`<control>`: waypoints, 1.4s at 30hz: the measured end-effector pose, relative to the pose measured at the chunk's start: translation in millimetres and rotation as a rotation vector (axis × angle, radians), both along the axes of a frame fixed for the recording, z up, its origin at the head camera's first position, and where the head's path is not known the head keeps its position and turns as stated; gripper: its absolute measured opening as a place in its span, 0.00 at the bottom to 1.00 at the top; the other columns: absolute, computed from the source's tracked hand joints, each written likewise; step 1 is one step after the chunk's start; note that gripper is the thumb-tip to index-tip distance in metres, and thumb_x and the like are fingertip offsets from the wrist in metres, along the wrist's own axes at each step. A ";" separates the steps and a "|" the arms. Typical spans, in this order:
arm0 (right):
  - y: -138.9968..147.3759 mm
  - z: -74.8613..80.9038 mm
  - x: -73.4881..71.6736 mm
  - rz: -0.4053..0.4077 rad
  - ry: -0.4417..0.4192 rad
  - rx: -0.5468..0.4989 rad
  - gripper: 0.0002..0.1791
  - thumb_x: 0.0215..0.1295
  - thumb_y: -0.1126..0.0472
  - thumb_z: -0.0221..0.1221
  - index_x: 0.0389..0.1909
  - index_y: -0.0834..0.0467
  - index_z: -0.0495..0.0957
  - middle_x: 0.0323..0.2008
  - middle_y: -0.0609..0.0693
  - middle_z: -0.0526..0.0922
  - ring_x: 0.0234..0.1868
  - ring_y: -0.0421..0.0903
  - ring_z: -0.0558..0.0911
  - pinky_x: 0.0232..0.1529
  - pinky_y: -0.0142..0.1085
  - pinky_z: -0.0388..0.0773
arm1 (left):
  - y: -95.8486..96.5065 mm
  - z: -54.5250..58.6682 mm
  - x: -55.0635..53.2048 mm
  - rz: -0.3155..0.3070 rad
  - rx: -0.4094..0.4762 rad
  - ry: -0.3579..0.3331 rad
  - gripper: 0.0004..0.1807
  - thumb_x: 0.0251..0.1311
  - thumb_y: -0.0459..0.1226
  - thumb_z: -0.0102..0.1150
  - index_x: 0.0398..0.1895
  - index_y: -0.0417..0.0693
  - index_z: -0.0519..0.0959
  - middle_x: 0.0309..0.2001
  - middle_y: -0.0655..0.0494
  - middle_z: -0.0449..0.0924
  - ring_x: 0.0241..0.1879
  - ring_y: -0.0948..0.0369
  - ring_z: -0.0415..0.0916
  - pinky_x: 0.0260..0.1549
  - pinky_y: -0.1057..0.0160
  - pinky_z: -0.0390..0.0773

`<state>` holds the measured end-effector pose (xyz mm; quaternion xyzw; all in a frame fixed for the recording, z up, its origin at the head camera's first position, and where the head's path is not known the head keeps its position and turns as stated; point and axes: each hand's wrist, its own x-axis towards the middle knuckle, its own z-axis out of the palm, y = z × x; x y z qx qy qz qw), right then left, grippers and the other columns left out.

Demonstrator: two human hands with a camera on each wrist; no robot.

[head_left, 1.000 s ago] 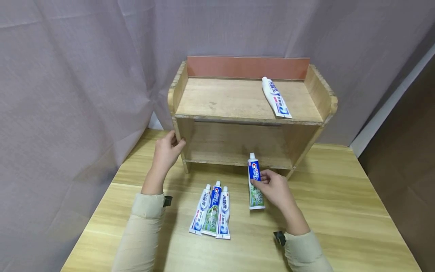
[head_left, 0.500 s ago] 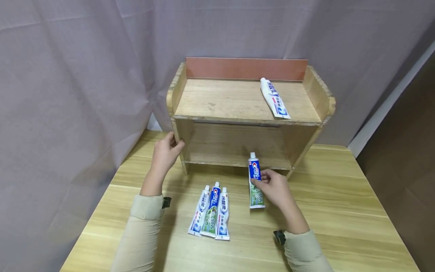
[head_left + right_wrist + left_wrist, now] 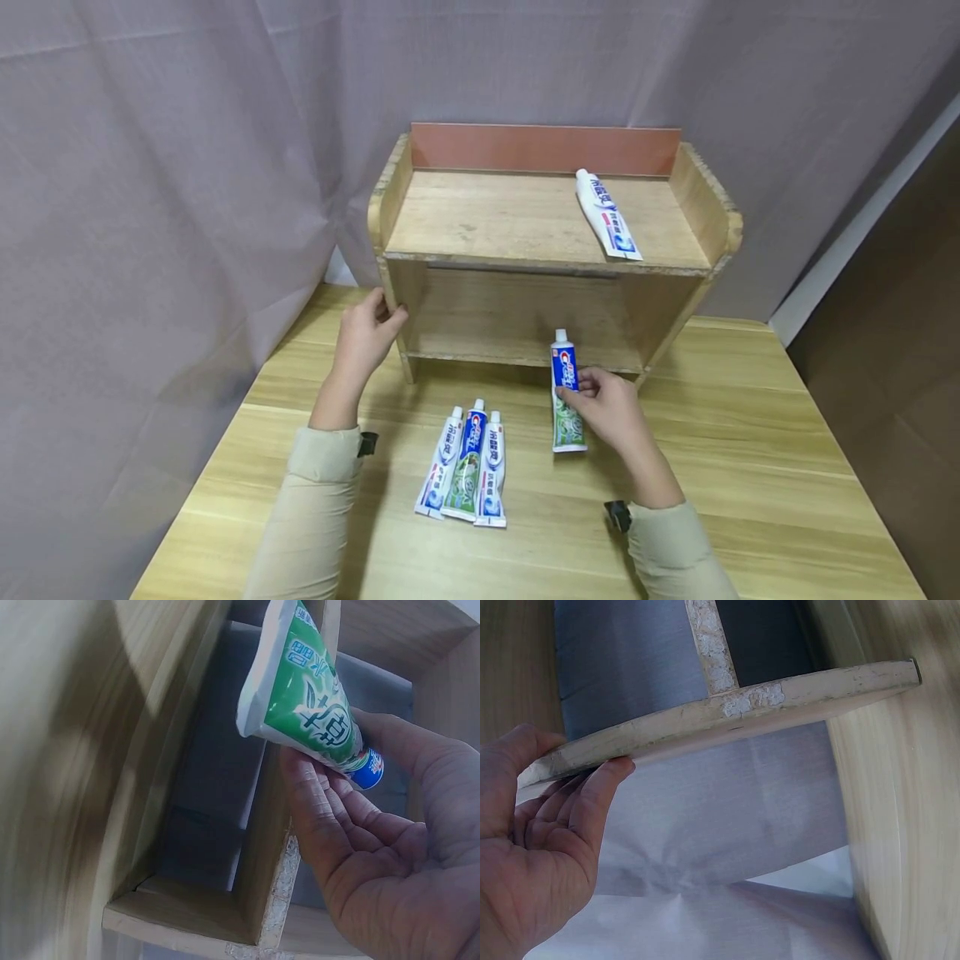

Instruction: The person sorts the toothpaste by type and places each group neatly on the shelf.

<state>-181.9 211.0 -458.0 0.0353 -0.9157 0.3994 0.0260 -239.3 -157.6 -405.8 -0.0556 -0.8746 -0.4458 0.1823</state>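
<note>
R hand (image 3: pixel 611 408) pinching blue/green tube (image 3: pixel 567 423), slightly closer to shelf (image 3: pixel 480 218) vs b4; L hand (image 3: pixel 365 331) still gripping shelf's L side

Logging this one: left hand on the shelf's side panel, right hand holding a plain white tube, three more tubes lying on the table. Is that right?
One slip: the tube in the right hand is blue and green, as the head view shows. The rest stands.
</note>
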 end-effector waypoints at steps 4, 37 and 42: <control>0.0 1.2 -2.9 0.000 0.010 -0.005 0.25 0.61 0.52 0.69 0.47 0.69 0.80 0.38 0.59 0.86 0.38 0.51 0.86 0.40 0.42 0.87 | -0.4 0.5 0.2 0.003 -0.001 0.001 0.13 0.66 0.39 0.60 0.48 0.40 0.81 0.49 0.39 0.85 0.48 0.47 0.85 0.48 0.53 0.85; 2.7 11.4 -14.1 -0.001 0.039 -0.029 0.23 0.61 0.54 0.70 0.45 0.70 0.80 0.38 0.61 0.86 0.37 0.52 0.86 0.37 0.41 0.87 | 1.2 -0.8 1.3 0.010 -0.005 0.008 0.13 0.66 0.39 0.60 0.49 0.40 0.81 0.49 0.39 0.84 0.49 0.47 0.84 0.47 0.53 0.85; 3.5 12.8 -15.3 0.002 0.045 -0.018 0.24 0.61 0.53 0.70 0.46 0.70 0.80 0.39 0.62 0.86 0.37 0.53 0.86 0.37 0.41 0.87 | 0.9 -1.0 0.5 0.007 -0.001 0.012 0.14 0.66 0.39 0.59 0.49 0.40 0.81 0.50 0.38 0.84 0.49 0.46 0.84 0.48 0.52 0.85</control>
